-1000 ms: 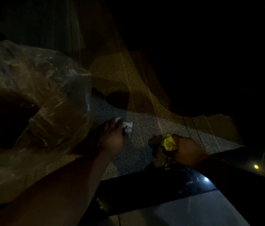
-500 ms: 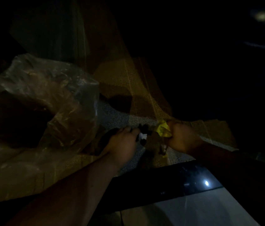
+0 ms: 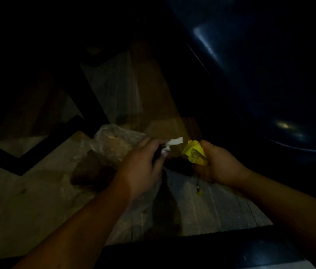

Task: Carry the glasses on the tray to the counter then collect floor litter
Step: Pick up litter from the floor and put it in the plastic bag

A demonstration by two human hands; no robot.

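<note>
The scene is very dark. My left hand (image 3: 143, 167) is closed on a small white scrap of paper (image 3: 174, 142) and also grips the mouth of a clear plastic bag (image 3: 114, 146), which hangs crumpled to its left. Close beside it, my right hand (image 3: 219, 164) is closed on a crumpled yellow wrapper (image 3: 195, 154). A thin dark string with a small yellow bit (image 3: 198, 191) dangles below the right hand. No tray or glasses are in view.
Below is a patterned carpet floor (image 3: 201, 206) with dark strips crossing it on the left (image 3: 36, 148). A large dark blue rounded object (image 3: 269, 74) fills the upper right. A dark ledge (image 3: 192, 249) runs along the bottom.
Both hands have risen from the carpet and come together, each keeping its piece of litter. The plastic bag, large on the left before, is now bunched small by my left hand. The view has shifted.
</note>
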